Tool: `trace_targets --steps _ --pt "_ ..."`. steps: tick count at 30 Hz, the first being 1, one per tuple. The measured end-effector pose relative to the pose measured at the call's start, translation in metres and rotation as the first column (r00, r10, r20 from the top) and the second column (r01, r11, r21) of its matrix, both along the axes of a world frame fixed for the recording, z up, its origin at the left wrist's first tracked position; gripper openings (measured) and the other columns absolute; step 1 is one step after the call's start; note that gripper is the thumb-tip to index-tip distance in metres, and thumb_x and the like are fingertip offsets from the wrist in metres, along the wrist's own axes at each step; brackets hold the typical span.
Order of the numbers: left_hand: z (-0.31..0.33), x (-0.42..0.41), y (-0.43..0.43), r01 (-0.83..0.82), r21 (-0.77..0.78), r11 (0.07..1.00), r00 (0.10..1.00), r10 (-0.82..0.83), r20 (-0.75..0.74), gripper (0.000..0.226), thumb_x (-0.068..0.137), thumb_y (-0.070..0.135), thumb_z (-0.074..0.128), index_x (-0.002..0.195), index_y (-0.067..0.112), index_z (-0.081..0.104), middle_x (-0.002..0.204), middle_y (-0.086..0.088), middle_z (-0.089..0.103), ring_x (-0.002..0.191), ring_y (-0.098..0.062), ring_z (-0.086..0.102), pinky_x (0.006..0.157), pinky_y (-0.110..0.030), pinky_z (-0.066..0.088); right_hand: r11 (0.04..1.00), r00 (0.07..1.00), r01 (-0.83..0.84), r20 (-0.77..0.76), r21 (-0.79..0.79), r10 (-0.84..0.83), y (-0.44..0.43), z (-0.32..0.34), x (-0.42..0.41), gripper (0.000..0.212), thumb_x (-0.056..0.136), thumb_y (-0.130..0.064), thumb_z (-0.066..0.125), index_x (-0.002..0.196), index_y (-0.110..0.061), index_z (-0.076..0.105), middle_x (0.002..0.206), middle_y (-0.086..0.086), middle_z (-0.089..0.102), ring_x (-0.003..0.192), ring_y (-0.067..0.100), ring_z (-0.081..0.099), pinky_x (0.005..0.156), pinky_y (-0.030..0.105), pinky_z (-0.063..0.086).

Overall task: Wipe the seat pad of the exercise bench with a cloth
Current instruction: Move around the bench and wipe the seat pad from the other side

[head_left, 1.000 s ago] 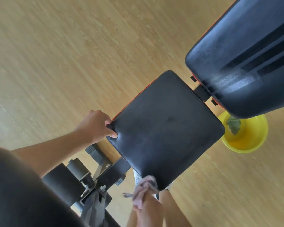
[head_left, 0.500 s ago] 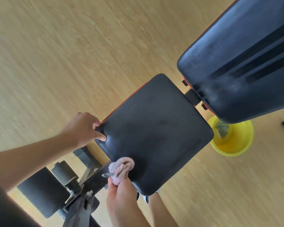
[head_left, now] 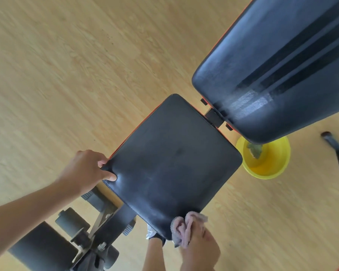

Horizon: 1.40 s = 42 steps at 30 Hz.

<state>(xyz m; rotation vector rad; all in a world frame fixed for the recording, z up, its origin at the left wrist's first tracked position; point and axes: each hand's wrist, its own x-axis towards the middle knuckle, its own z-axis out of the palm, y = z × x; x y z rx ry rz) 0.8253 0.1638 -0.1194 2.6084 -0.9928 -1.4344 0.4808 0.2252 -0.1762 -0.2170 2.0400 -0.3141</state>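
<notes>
Since half a second ago the right hand (head_left: 199,245) slides its bunched pink cloth (head_left: 184,228) from the seat pad's (head_left: 170,165) lower-left edge to its bottom corner, lower centre of the head view. Best to press flat and sweep overlapping strokes up toward the backrest (head_left: 272,75) while the pad stays braced. Right fingers are curled tight around the cloth; left hand (head_left: 86,171) pinches the pad's left corner, thumb on top, fingers underneath.
</notes>
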Motion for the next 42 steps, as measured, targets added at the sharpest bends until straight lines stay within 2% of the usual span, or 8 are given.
trace_targets --steps 4,12,21,25,28,31,37,42 --pt "-0.003 0.001 0.0 0.04 -0.005 0.999 0.999 -0.04 0.011 0.035 0.059 0.04 0.089 0.065 0.011 0.071 0.077 -0.006 0.075 0.078 -0.035 0.068 0.069 -0.045 0.057 0.947 0.976 -0.133 -0.206 -0.292 0.074 -0.166 0.089 0.008 0.032 0.089 -0.018 0.068 0.064 0.001 0.062 0.058 0.017 0.061 0.056 0.027 0.057 0.06 0.028 0.046" --pt "-0.004 0.001 0.001 0.043 0.004 0.999 0.999 -0.043 0.013 0.031 0.059 0.042 0.09 0.068 0.016 0.075 0.079 -0.004 0.076 0.078 -0.03 0.07 0.071 -0.044 0.057 0.876 0.904 -0.42 -0.187 -0.236 0.383 -0.114 0.071 0.015 0.024 0.085 -0.032 0.068 0.075 -0.011 0.068 0.075 0.015 0.073 0.065 0.019 0.066 0.057 0.024 0.045" --pt "-0.006 0.002 -0.001 0.055 0.004 0.998 0.998 -0.055 0.01 0.032 0.059 0.042 0.09 0.066 0.015 0.074 0.072 -0.005 0.075 0.075 -0.033 0.07 0.069 -0.042 0.057 0.937 0.972 -0.12 -0.23 -0.329 0.044 -0.206 0.065 0.012 0.034 0.083 -0.027 0.075 0.055 -0.015 0.059 0.058 0.008 0.058 0.046 0.023 0.048 0.044 0.02 0.039" --pt "-0.009 0.003 0.001 0.02 -0.005 1.0 1.0 -0.02 0.01 0.03 0.058 0.04 0.091 0.071 0.017 0.077 0.079 -0.006 0.077 0.079 -0.034 0.072 0.072 -0.044 0.058 0.944 0.957 -0.238 -0.218 -0.227 0.189 -0.158 0.057 0.015 0.035 0.084 -0.033 0.065 0.069 -0.001 0.064 0.06 0.011 0.063 0.057 0.028 0.052 0.047 0.023 0.04" --pt "-0.009 0.001 0.001 0.005 0.006 1.0 1.0 -0.005 0.002 0.031 0.056 0.04 0.091 0.066 0.016 0.075 0.076 -0.003 0.075 0.076 -0.033 0.07 0.067 -0.04 0.056 0.904 0.903 -0.415 0.161 0.098 0.397 -0.076 0.062 0.013 0.033 0.083 -0.033 0.063 0.068 -0.006 0.074 0.057 0.023 0.066 0.051 0.03 0.059 0.052 0.023 0.047" --pt "-0.006 0.002 -0.002 -0.011 0.037 0.999 1.0 0.012 -0.01 0.033 0.053 0.041 0.091 0.066 0.015 0.075 0.078 -0.001 0.075 0.075 -0.032 0.071 0.067 -0.041 0.058 0.672 0.612 -0.729 0.562 0.129 0.556 -0.052 0.069 0.002 0.031 0.089 -0.047 0.067 0.078 -0.02 0.077 0.061 0.002 0.075 0.067 0.026 0.073 0.066 0.01 0.057" --pt "-0.004 0.001 -0.003 -0.02 0.012 1.0 1.0 0.02 -0.018 0.034 0.056 0.039 0.093 0.065 0.013 0.073 0.078 -0.004 0.075 0.078 -0.029 0.071 0.068 -0.038 0.055 0.424 0.57 -0.821 -0.529 -0.382 0.628 -0.193 0.103 0.06 0.042 0.077 -0.007 0.084 0.057 -0.004 0.047 0.066 0.006 0.052 0.056 0.007 0.046 0.054 0.007 0.039" --pt "-0.002 -0.001 -0.003 -0.02 -0.011 1.0 1.0 0.02 -0.013 0.031 0.06 0.033 0.095 0.063 0.014 0.07 0.071 -0.002 0.07 0.068 -0.024 0.063 0.06 -0.032 0.045 -0.052 0.253 -0.923 -0.705 -0.381 0.662 -0.184 0.044 0.099 0.037 0.075 0.001 0.083 0.066 -0.013 0.049 0.075 0.005 0.054 0.067 0.023 0.055 0.055 0.029 0.044"
